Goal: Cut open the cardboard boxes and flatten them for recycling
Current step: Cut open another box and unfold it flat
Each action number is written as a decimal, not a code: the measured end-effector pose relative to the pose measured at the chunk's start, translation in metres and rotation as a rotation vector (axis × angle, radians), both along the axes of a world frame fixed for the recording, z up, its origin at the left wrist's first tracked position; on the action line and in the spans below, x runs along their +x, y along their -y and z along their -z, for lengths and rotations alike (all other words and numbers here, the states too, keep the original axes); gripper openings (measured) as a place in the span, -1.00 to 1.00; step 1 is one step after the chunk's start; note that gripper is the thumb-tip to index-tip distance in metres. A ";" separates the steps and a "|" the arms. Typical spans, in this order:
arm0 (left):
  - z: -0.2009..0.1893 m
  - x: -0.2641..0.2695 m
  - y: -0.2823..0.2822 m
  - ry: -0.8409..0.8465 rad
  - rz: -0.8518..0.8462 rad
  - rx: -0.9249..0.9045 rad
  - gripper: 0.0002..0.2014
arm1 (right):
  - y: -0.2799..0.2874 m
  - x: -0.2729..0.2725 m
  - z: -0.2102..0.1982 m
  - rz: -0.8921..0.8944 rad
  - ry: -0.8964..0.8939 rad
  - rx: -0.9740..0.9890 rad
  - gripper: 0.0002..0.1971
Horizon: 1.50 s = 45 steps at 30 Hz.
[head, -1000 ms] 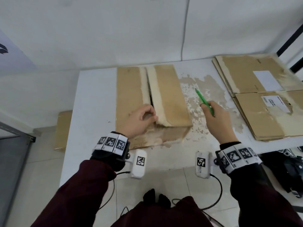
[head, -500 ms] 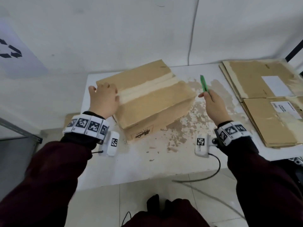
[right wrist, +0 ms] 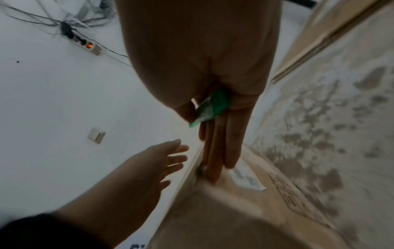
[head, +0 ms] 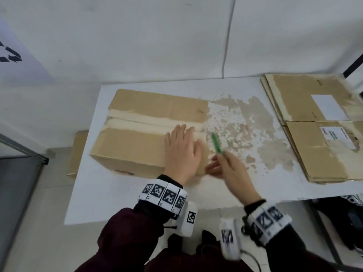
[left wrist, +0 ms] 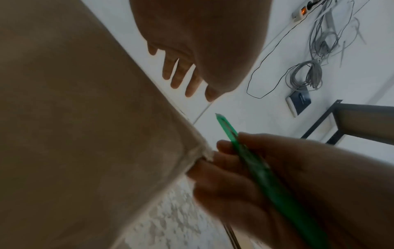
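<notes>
A closed cardboard box (head: pixel 137 134) lies lengthways on the white table (head: pixel 110 197), with a pale taped seam along its top. My left hand (head: pixel 182 148) lies flat, fingers straight, on the box's right end; the left wrist view shows the same hand (left wrist: pixel 181 75) above the box top (left wrist: pixel 74 134). My right hand (head: pixel 225 169) grips a green utility knife (head: pixel 217 143), tip pointing up and away. Its lower fingers touch the box's near right corner. In the right wrist view the knife (right wrist: pixel 213 106) sits in the palm and straight fingers (right wrist: pixel 219 151) reach down along the box edge (right wrist: pixel 234 210).
A stack of flattened cardboard (head: pixel 314 124) fills the table's right end. A worn brown patch (head: pixel 255 134) mars the tabletop between it and the box. More cardboard (head: pixel 78 150) leans on the floor to the left, beside a metal frame (head: pixel 19 150). A dark bag (head: pixel 343 222) sits low right.
The box has swung from a diagonal to lie straight across the table. My left hand went from its far left corner to its right end. My right hand dropped to the near right corner.
</notes>
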<state>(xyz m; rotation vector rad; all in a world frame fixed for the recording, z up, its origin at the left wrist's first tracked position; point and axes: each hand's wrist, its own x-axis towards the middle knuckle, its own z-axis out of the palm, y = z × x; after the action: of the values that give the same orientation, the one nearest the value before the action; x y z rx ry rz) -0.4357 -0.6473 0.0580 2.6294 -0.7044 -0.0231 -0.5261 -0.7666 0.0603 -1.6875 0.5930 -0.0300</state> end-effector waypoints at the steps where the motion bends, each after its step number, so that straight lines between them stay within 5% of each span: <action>1: 0.002 0.001 0.002 -0.011 0.006 0.035 -0.52 | -0.003 -0.008 0.003 -0.059 -0.018 0.048 -0.75; 6: 0.017 -0.008 -0.003 -0.003 0.030 0.140 -0.50 | 0.041 -0.010 0.015 -0.192 -0.018 -0.367 -0.81; 12: 0.023 -0.011 -0.002 0.207 -0.036 -0.013 -0.81 | 0.070 0.007 0.005 -0.411 0.112 -0.434 -0.67; 17: 0.025 -0.009 0.004 0.269 -0.062 -0.037 -0.85 | 0.072 0.016 0.008 -0.477 0.156 -0.503 -0.67; 28: 0.023 0.008 0.014 0.268 0.179 -0.123 -0.79 | 0.090 0.001 0.008 -0.487 0.182 -0.512 -0.67; 35: 0.025 0.006 0.013 0.349 0.172 -0.139 -0.77 | 0.076 0.018 0.002 -0.546 0.246 -0.608 -0.65; 45: 0.027 0.005 0.014 0.396 0.116 -0.120 -0.73 | 0.089 0.031 -0.002 -0.641 0.064 -0.398 -0.74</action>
<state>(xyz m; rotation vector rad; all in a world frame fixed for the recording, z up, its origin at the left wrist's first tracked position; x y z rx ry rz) -0.4312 -0.6609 0.0314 2.4967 -0.9541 0.5029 -0.4954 -0.8555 0.0622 -2.1890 -0.0300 0.2734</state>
